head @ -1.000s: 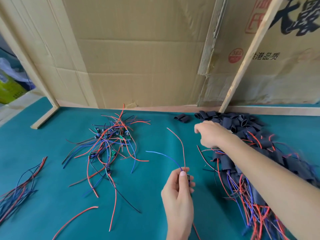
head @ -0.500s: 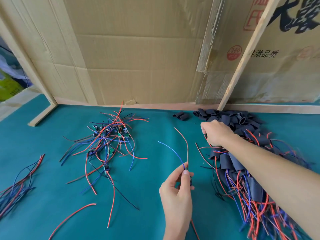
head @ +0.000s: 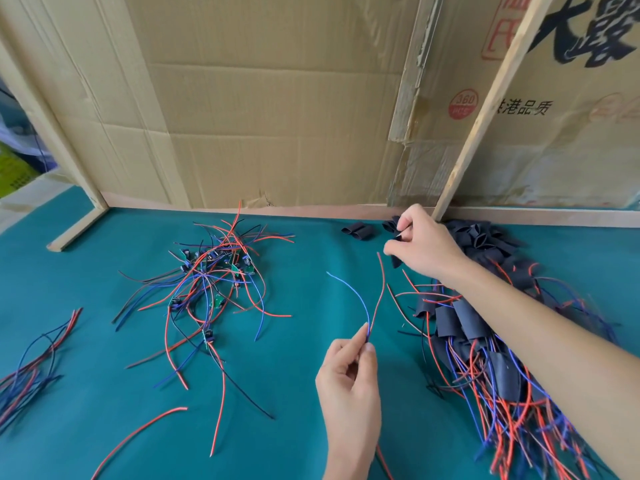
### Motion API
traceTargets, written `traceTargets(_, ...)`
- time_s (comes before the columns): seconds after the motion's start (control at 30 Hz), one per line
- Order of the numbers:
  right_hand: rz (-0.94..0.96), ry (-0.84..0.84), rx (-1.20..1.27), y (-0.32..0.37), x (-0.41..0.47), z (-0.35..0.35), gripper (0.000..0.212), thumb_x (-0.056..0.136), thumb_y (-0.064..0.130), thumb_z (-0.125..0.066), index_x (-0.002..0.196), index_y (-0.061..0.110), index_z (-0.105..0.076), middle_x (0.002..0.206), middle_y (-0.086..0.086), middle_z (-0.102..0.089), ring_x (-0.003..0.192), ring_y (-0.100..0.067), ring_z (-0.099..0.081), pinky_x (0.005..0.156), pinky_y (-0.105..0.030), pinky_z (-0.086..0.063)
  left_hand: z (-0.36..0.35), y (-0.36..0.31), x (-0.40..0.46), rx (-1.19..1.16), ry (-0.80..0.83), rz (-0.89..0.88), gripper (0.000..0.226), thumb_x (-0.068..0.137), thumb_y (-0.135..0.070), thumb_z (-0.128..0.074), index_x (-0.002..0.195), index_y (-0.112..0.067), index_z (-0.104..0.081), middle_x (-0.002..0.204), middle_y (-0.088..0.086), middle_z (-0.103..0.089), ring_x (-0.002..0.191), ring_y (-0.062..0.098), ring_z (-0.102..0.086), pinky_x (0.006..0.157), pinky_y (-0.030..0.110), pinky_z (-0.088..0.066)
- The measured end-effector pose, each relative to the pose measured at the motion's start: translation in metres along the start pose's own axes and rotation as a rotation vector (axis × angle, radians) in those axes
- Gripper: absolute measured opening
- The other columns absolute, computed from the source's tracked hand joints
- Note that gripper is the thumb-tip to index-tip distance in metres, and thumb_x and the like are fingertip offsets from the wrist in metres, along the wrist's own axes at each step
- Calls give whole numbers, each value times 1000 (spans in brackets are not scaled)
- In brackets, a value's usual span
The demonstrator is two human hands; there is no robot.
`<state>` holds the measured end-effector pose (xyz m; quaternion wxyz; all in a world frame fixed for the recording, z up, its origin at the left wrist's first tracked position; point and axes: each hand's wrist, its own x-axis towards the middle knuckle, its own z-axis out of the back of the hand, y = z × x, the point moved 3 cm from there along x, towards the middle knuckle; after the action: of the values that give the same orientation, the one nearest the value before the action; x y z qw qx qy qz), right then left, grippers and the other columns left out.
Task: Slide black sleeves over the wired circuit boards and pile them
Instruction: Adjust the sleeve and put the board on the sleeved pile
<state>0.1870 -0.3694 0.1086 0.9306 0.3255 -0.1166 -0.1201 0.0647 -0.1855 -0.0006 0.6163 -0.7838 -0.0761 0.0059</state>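
Pinching red/blue wires point(head: 375, 299), L hand point(head: 348, 382); R hand point(head: 424, 247) gripping black sleeve point(head: 395, 260)

Soft, even daylight fills the scene, brightest on the cardboard wall point(head: 277, 98) at 12 o'clock. Shadows on the bench point(head: 86, 393) are faint. Focus is sharp centrally; wide-angle distortion bends straight edges toward 3 and 9 o'clock. No glare shows.
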Motion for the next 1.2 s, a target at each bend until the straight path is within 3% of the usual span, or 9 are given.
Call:
traceTargets(0.07,-29,3,151,1,-6,1,32,80,25,-76,95,24,-47,85,-2,-75,80,-24,-68,70,-41,-56,0,0,0,-1,-2,8,39,95,4,-64,100,-30,-82,69,-14,-52,60,1,-44,59,10,-36)
traceTargets(0.2,-69,2,460,-1,-17,13,25,84,16,-68,97,19,-46,76,1,-79,66,-21,-62,52,-32,-48,1,2,0,-25,-13,44,47,95,8,-61,97,-33,-83,68,-15,-48,61,1,-43,61,11,-36)
traceTargets(0.37,-82,-6,635,-2,-41,26,25,78,19,-67,95,20,-49,100,-29,-75,63,-21,-60,53,-34,-42,1,4,1,-38,-19,53,59,96,12,-55,99,-40,-82,71,-11,-52,66,5,-47,64,15,-37)
traceTargets(0.57,-48,4,669,4,-58,25,25,93,1,-62,95,20,-46,95,-20,-78,62,-19,-54,54,-32,-41,2,6,-1,11,-16,71,63,97,14,-46,110,-38,-79,77,-10,-54,68,12,-46,68,34,-38)
traceTargets(0.73,1,-51,543,7,-64,6,24,91,-1,-60,95,18,-46,75,4,-79,50,-5,-54,52,-20,-45,2,3,-3,34,-19,40,50,99,5,-51,111,-36,-77,73,-8,-55,63,5,-46,64,20,-37)
traceTargets(0.83,-47,-120,559,4,-62,-5,27,87,-2,-57,92,23,-46,79,-2,-80,53,-12,-54,58,-34,-46,1,1,-4,16,-21,10,28,102,-10,-58,110,-28,-78,61,-15,-46,58,2,-37,59,11,-32)
traceTargets(1.0,-110,-244,478,-3,-56,-9,29,83,4,-57,88,31,-47,78,-6,-77,64,-32,-56,63,-52,-52,2,-1,-2,54,-22,-8,23,102,-7,-57,106,-20,-76,62,-20,-46,60,1,-40,61,10,-34)
traceTargets(1.07,-151,-280,474,-6,-54,-8,28,84,5,-60,87,30,-49,75,-7,-74,64,-32,-59,59,-48,-52,2,0,-2,59,-31,1,24,103,-6,-56,104,-19,-76,64,-20,-46,62,2,-41,62,12,-35)
traceTargets(1.2,-235,-310,603,-12,-55,-7,25,85,0,-60,91,22,-51,70,-4,-63,44,-8,-52,43,-27,-43,3,0,-1,25,-55,2,27,103,-5,-55,101,-23,-74,67,-17,-42,64,6,-39,62,16,-35)
